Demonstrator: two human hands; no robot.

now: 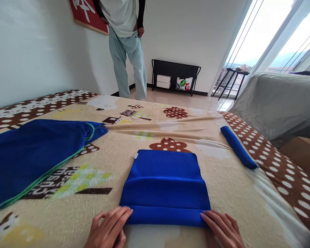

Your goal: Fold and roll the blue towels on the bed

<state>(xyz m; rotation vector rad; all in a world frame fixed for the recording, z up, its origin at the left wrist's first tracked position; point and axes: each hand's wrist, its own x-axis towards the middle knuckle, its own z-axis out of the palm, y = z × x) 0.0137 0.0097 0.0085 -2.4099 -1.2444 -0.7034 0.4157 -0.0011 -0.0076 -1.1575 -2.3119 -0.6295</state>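
Observation:
A blue cloth [162,179] lies spread in front of me, with a crease across its middle, a small white tag at its far left corner and a flat folded band along its near edge. My left hand [110,225] is closed on the left end of that band, fingertips on top. At the right end, my right hand [220,225] grips the band the same way. Both thumbs are mostly hidden. Off to the right rests a rolled blue cloth [239,147]. A larger blue cloth with green edging [41,155] is heaped at the left.
Everything lies on a patterned beige blanket [150,127] with brown polka-dot borders. Beyond it stands a person [127,44], near a low black rack [176,75]. To the right are a plastic-covered piece of furniture [281,100], a cardboard box [302,155] and a black stool [232,82].

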